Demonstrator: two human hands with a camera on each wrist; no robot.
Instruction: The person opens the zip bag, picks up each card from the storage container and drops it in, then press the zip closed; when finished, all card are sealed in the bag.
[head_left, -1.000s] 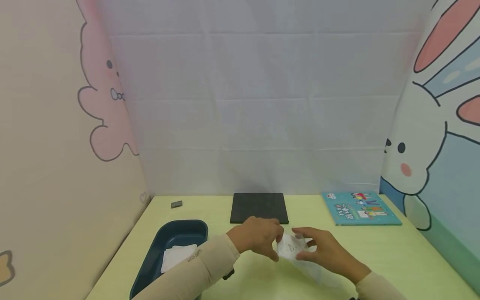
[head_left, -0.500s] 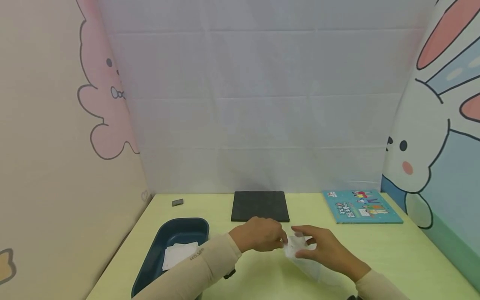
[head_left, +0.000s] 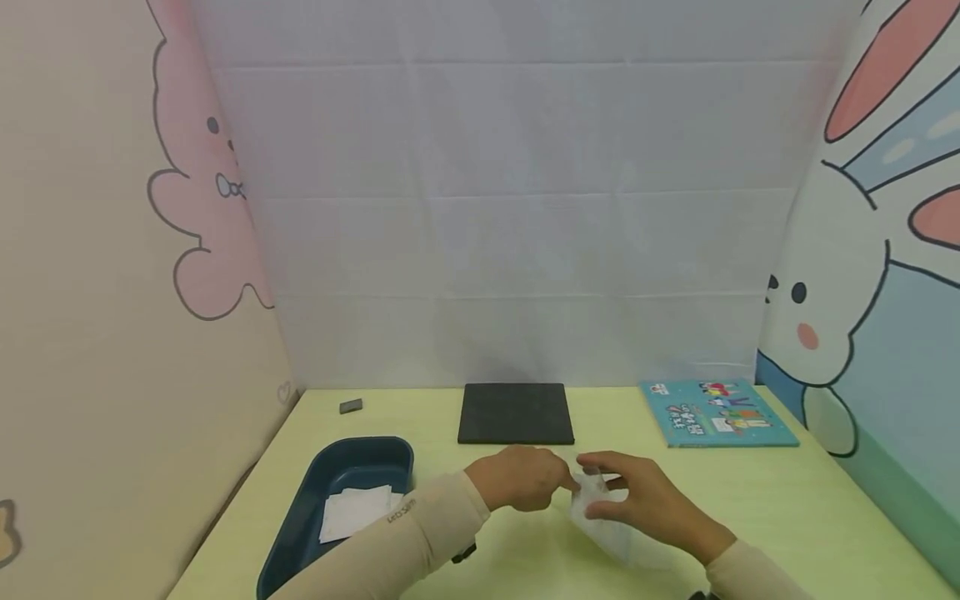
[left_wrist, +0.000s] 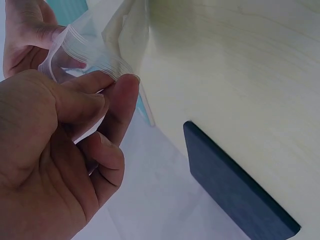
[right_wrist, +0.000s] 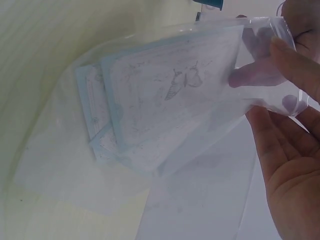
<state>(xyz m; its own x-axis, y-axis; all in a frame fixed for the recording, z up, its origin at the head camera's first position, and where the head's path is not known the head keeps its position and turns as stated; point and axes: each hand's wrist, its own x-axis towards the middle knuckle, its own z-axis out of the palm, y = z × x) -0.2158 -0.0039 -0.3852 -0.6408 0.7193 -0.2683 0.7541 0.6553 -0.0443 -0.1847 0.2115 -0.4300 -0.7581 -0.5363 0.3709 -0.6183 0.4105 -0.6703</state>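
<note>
A clear zip bag (head_left: 609,537) hangs between my two hands over the table. Inside it, the right wrist view shows several pale cards with blue edges, the front card (right_wrist: 150,95) printed with a butterfly. My right hand (head_left: 648,500) holds the bag near its mouth, thumb on one side and fingers on the other. My left hand (head_left: 521,477) is at the opening, its fingertips (left_wrist: 127,82) pinching the ridged zip edge. One finger shows through the clear plastic beside the cards.
On the left stands a dark blue tray (head_left: 300,508) with white papers (head_left: 352,510) in it. Behind the hands lie a black flat slab (head_left: 516,414) and, to the right, a teal picture book (head_left: 716,414). A small grey block (head_left: 350,406) sits at the back left.
My left hand has moved slightly right and down to the bag's mouth, its spread fingers closing on the edge. My right hand keeps its hold with little movement.
</note>
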